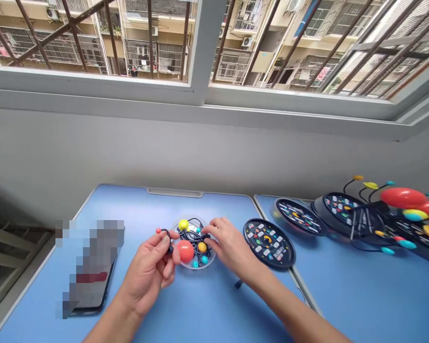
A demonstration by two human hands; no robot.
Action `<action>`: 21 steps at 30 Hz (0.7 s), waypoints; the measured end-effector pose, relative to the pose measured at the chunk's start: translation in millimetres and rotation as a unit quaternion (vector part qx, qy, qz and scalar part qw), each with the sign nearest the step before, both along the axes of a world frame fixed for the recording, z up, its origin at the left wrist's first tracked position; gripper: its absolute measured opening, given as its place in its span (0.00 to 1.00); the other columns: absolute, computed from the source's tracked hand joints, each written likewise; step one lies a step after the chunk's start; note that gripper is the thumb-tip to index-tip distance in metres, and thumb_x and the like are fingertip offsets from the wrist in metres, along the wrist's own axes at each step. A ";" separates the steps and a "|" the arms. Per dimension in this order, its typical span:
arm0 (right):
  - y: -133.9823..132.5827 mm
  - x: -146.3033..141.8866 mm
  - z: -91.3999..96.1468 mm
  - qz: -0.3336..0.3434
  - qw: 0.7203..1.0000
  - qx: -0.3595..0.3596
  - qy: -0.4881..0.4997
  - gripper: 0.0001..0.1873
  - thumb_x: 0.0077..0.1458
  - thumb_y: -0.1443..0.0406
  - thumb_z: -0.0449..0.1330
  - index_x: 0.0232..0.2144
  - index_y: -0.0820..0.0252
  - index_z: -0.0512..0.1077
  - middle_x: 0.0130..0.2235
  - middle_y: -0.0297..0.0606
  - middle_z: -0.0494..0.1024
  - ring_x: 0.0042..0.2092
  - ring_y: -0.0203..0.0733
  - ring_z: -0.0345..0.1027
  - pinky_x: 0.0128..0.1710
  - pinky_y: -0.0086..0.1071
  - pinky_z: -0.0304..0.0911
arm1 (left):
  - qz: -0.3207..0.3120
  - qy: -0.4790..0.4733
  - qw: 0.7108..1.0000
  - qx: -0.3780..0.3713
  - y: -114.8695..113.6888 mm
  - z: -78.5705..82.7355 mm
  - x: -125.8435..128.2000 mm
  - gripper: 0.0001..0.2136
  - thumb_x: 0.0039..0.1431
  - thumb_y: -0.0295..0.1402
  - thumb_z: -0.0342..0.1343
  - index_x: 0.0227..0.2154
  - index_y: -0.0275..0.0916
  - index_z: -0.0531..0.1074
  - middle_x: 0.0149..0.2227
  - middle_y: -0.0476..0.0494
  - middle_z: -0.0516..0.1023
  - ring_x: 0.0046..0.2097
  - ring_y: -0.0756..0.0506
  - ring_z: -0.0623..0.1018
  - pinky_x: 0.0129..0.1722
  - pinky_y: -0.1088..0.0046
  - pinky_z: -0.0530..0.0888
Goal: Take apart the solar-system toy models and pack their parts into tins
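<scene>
A clear round disc point(196, 267) lies on the blue table point(136, 205), just right of the middle of the near table edge's span, carrying a tangle of black wires topped with coloured balls: a large orange-red ball point(185, 251), a yellow ball point(183, 224), a smaller amber ball point(202, 247) and small teal ones. The left hand point(148, 269) is at the disc's left edge, its thumb and fingers point(165, 244) closed in a pinch on a black wire point(168, 234) that curves out to the left and ends in a small red bead point(158, 230). The right hand point(230, 244) reaches in from the right, its spread fingers point(214, 232) lying over the right part of the wire tangle; whether they grip anything or only press there cannot be told. The right hand sits over the disc, while the left is beside it and holds the wire's free end pointing left, away from the cluster.

To the right lie a black printed disc point(270, 243) and a second one point(300, 216), and further right stand assembled models with a large red ball point(402, 197). A phone point(93, 286), partly blurred out, lies at the left.
</scene>
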State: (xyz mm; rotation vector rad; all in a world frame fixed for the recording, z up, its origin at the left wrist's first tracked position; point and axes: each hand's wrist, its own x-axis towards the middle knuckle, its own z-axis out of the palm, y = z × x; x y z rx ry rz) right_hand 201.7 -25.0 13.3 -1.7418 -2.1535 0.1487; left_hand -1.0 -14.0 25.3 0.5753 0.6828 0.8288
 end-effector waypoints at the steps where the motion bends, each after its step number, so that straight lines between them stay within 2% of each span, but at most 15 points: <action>1: 4.0 -2.4 -2.7 -0.002 0.999 -0.004 -0.034 0.09 0.50 0.74 0.55 0.29 0.58 0.71 0.33 0.41 0.71 0.36 0.45 0.62 0.33 0.35 0.60 | -0.003 -0.002 1.000 -0.007 1.3 -2.5 -0.8 0.13 0.49 0.39 0.60 0.34 0.37 0.70 0.19 0.52 0.70 0.14 0.59 0.58 0.12 0.85 0.55; 3: 7.8 -6.2 -5.8 -0.006 0.998 -0.015 -0.068 0.09 0.49 0.75 0.53 0.27 0.59 0.70 0.32 0.42 0.70 0.35 0.46 0.62 0.32 0.36 0.59 | -0.017 0.002 1.000 -0.025 1.4 -7.4 -1.2 0.13 0.49 0.40 0.60 0.35 0.37 0.70 0.18 0.53 0.70 0.14 0.59 0.57 0.11 0.85 0.53; 5: 7.6 -7.7 -5.9 -0.010 0.998 -0.024 -0.050 0.09 0.49 0.75 0.53 0.26 0.59 0.69 0.32 0.41 0.70 0.35 0.45 0.61 0.32 0.36 0.59 | -0.030 0.011 0.999 -0.042 -0.4 -10.3 -0.8 0.14 0.49 0.40 0.59 0.36 0.37 0.70 0.18 0.53 0.69 0.14 0.59 0.56 0.11 0.85 0.52; 9: 0.9 -4.7 -3.9 -0.035 0.994 -0.015 0.099 0.06 0.51 0.72 0.53 0.28 0.57 0.68 0.35 0.40 0.71 0.38 0.44 0.63 0.35 0.36 0.62 | -0.020 0.030 0.998 -0.057 -4.4 -9.1 0.7 0.16 0.49 0.40 0.60 0.38 0.35 0.71 0.18 0.53 0.67 0.16 0.58 0.56 0.12 0.84 0.54; 14: -5.4 -2.1 -8.1 -0.100 0.962 -0.017 0.255 0.04 0.51 0.66 0.53 0.29 0.56 0.68 0.45 0.40 0.71 0.41 0.43 0.66 0.39 0.36 0.63 | 0.012 0.026 0.998 -0.048 -6.4 -7.3 2.0 0.18 0.49 0.37 0.61 0.42 0.35 0.70 0.24 0.49 0.70 0.21 0.54 0.64 0.18 0.79 0.64; 19: -7.2 -9.4 -8.0 -0.074 0.941 -0.012 0.329 0.04 0.48 0.70 0.54 0.28 0.57 0.67 0.41 0.39 0.75 0.41 0.40 0.66 0.40 0.34 0.63 | 0.023 0.063 0.996 -0.053 -8.2 -12.5 3.9 0.20 0.46 0.36 0.63 0.43 0.35 0.71 0.24 0.48 0.71 0.21 0.54 0.64 0.17 0.78 0.65; 21: -10.5 -12.1 -4.2 -0.093 0.937 0.007 0.337 0.04 0.49 0.70 0.54 0.28 0.57 0.67 0.37 0.38 0.74 0.39 0.40 0.65 0.39 0.33 0.62 | 0.009 0.075 0.996 -0.053 -9.2 -13.8 4.8 0.21 0.45 0.37 0.63 0.43 0.35 0.70 0.22 0.49 0.70 0.19 0.54 0.63 0.14 0.78 0.64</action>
